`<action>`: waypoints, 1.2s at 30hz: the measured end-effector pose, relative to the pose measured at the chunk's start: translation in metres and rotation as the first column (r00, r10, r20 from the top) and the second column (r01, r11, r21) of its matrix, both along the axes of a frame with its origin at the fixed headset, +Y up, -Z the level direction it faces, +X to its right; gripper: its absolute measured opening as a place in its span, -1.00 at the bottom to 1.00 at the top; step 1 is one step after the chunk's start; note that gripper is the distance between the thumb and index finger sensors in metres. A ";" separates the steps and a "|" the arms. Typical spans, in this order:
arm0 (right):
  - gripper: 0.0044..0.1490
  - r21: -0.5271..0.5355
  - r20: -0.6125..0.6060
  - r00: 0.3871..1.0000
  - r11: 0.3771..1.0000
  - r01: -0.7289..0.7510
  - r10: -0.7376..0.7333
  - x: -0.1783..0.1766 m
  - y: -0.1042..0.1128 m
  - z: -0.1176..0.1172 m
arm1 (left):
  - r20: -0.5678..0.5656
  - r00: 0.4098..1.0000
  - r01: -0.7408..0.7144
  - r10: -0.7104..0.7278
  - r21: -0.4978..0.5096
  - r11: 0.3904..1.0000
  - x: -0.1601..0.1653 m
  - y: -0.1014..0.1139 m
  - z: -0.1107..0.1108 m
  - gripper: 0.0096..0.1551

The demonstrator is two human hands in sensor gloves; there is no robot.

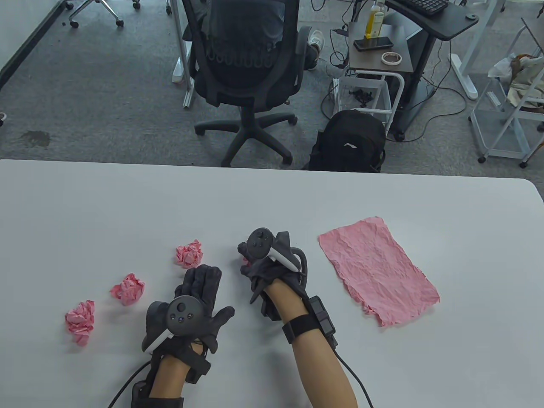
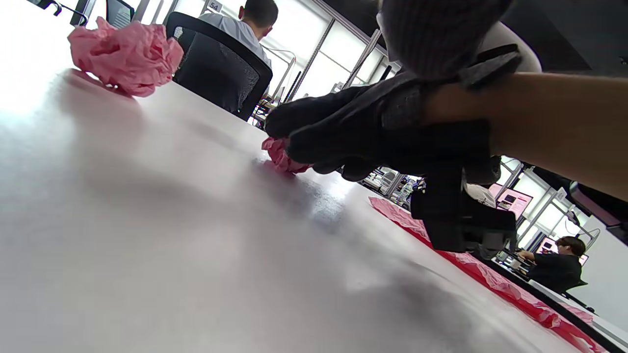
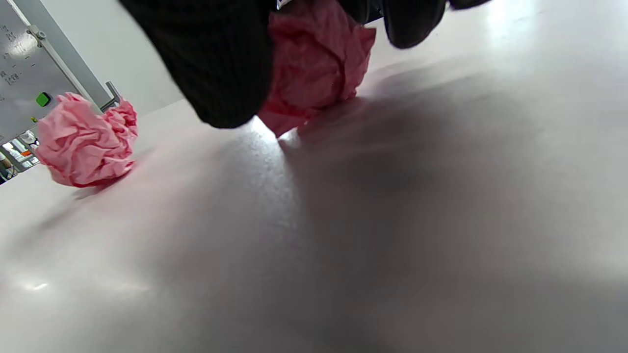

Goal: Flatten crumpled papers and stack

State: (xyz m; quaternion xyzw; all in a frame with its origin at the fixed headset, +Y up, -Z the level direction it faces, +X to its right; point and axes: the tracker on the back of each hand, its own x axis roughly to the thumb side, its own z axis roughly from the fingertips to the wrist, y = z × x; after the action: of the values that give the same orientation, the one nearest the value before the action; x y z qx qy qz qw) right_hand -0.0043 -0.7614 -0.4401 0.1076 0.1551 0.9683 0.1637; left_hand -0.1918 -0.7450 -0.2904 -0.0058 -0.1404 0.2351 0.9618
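My right hand (image 1: 250, 265) grips a crumpled pink paper ball (image 3: 314, 63) at the table's middle; the ball touches the table and is mostly hidden under the glove in the table view, showing also in the left wrist view (image 2: 282, 156). My left hand (image 1: 204, 289) lies flat and open on the table, empty, just left of the right hand. Three more crumpled pink balls lie to the left: one (image 1: 189, 253) beyond my left fingertips, one (image 1: 128, 289) further left, one (image 1: 80, 321) at far left. A flattened pink sheet (image 1: 377, 270) lies to the right.
The white table (image 1: 272, 199) stretches wide beyond the hands. Behind its far edge stand an office chair (image 1: 246, 63) and a black backpack (image 1: 348, 142) on the floor.
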 end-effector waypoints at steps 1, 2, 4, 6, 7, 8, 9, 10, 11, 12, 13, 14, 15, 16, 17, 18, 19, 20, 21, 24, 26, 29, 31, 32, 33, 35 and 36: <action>-0.23 -0.004 0.007 1.000 1.000 0.000 0.000 0.001 0.000 -0.001 | 0.002 1.000 0.000 0.000 -0.010 1.000 0.000 -0.001 -0.001 0.11; -0.25 -0.010 0.013 1.000 1.000 0.005 -0.005 0.002 -0.001 -0.002 | 0.004 1.000 -0.001 0.001 -0.017 1.000 0.000 -0.001 -0.001 0.10; -0.29 0.004 0.024 1.000 1.000 -0.007 0.007 0.003 -0.002 -0.002 | -0.006 1.000 0.006 -0.006 -0.011 1.000 0.000 -0.001 -0.001 0.10; -0.33 0.028 0.009 0.999 0.999 -0.037 0.037 0.003 -0.002 -0.003 | -0.015 1.000 0.022 -0.022 -0.022 1.000 -0.001 -0.004 -0.002 0.10; -0.35 0.052 0.009 0.999 0.998 -0.045 0.045 0.003 0.000 -0.003 | -0.014 1.000 0.020 -0.021 -0.037 0.999 -0.002 -0.005 -0.003 0.09; -0.36 0.076 0.011 0.999 0.996 -0.051 0.050 0.004 0.002 -0.003 | -0.010 1.000 0.016 -0.016 -0.048 0.999 -0.002 -0.006 -0.003 0.09; -0.37 0.093 0.017 0.998 0.994 -0.056 0.055 0.006 0.004 -0.002 | -0.010 1.000 0.014 -0.015 -0.048 0.999 -0.002 -0.006 -0.003 0.09; -0.36 0.101 0.020 0.999 0.994 -0.039 0.038 0.009 0.007 -0.001 | -0.011 1.000 0.012 -0.013 -0.043 0.999 -0.001 -0.005 -0.002 0.09; -0.36 0.102 0.016 1.000 0.995 0.004 -0.006 0.015 0.009 0.001 | -0.010 1.000 0.017 -0.017 -0.032 0.999 0.000 -0.004 -0.001 0.09; -0.36 0.109 0.016 1.000 0.994 0.024 -0.026 0.018 0.012 0.002 | -0.011 1.000 0.020 -0.020 -0.029 0.999 0.000 -0.003 -0.001 0.09; -0.35 0.126 0.021 0.999 0.991 0.037 -0.040 0.025 0.016 0.004 | -0.009 1.000 0.022 -0.022 -0.025 0.999 0.001 -0.003 -0.001 0.09; -0.35 0.139 0.025 0.999 0.989 0.041 -0.045 0.030 0.020 0.006 | -0.007 1.000 0.022 -0.022 -0.025 0.999 0.001 -0.003 -0.002 0.09; -0.34 0.156 0.027 0.997 0.986 0.064 -0.069 0.039 0.025 0.010 | -0.006 1.000 0.020 -0.021 -0.026 0.999 0.001 -0.003 -0.001 0.09; -0.34 0.166 0.024 0.996 0.982 0.085 -0.091 0.045 0.029 0.013 | -0.006 1.000 0.018 -0.018 -0.028 0.999 0.001 -0.004 -0.001 0.09; -0.33 0.184 0.020 0.994 0.978 0.098 -0.103 0.052 0.034 0.018 | -0.004 1.000 0.015 -0.015 -0.033 0.999 0.001 -0.004 -0.001 0.09; -0.32 0.206 0.013 0.993 0.972 0.110 -0.115 0.058 0.039 0.023 | -0.002 1.000 0.013 -0.014 -0.036 0.999 0.001 -0.004 -0.001 0.08; -0.31 0.229 -0.001 0.990 0.964 0.135 -0.139 0.064 0.044 0.030 | 0.002 1.000 0.009 -0.009 -0.035 0.999 0.002 -0.005 -0.001 0.08; -0.30 0.244 -0.009 0.988 0.958 0.150 -0.152 0.066 0.048 0.034 | 0.007 1.000 0.005 -0.005 -0.030 1.000 0.003 -0.004 -0.001 0.08; -0.28 0.287 -0.031 0.984 0.941 0.179 -0.178 0.072 0.055 0.044 | 0.015 1.000 0.002 -0.002 -0.018 1.000 0.005 -0.004 0.000 0.07; -0.26 0.357 -0.090 0.971 0.903 0.240 -0.222 0.080 0.066 0.066 | 0.037 0.999 0.013 -0.014 0.012 1.000 0.010 0.000 0.003 0.06; -0.25 0.394 -0.119 0.964 0.880 0.266 -0.238 0.085 0.071 0.083 | 0.059 0.998 0.003 -0.005 0.031 1.000 0.015 0.001 0.005 0.04; -0.24 0.405 -0.130 0.938 0.846 0.347 -0.322 0.090 0.067 0.109 | 0.118 0.993 -0.007 0.000 0.060 0.998 0.025 0.003 0.009 0.03; -0.23 0.408 -0.123 0.930 0.836 0.366 -0.347 0.091 0.061 0.121 | 0.154 0.988 -0.007 -0.006 0.084 0.996 0.033 0.004 0.011 0.02; -0.23 0.419 -0.130 0.924 0.825 0.379 -0.359 0.092 0.057 0.127 | 0.178 0.984 -0.015 -0.002 0.093 0.996 0.037 0.004 0.013 0.01; -0.23 0.430 -0.131 0.920 0.815 0.389 -0.371 0.093 0.055 0.132 | 0.193 0.981 -0.025 0.005 0.099 0.995 0.040 0.005 0.014 0.01; -0.23 0.448 -0.134 0.902 0.786 0.426 -0.411 0.095 0.046 0.140 | 0.221 0.975 -0.055 0.029 0.113 0.992 0.047 0.006 0.018 0.02; -0.23 0.448 -0.136 0.888 0.773 0.450 -0.438 0.095 0.043 0.142 | 0.234 0.971 -0.067 0.038 0.119 0.991 0.050 0.006 0.019 0.02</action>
State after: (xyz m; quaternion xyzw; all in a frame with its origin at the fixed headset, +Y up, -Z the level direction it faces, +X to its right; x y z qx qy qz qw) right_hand 0.0906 -0.7185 -0.2980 0.1889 -0.1106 0.9090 0.3548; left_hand -0.1422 -0.7392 -0.2709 0.0312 -0.2660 0.2490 0.9307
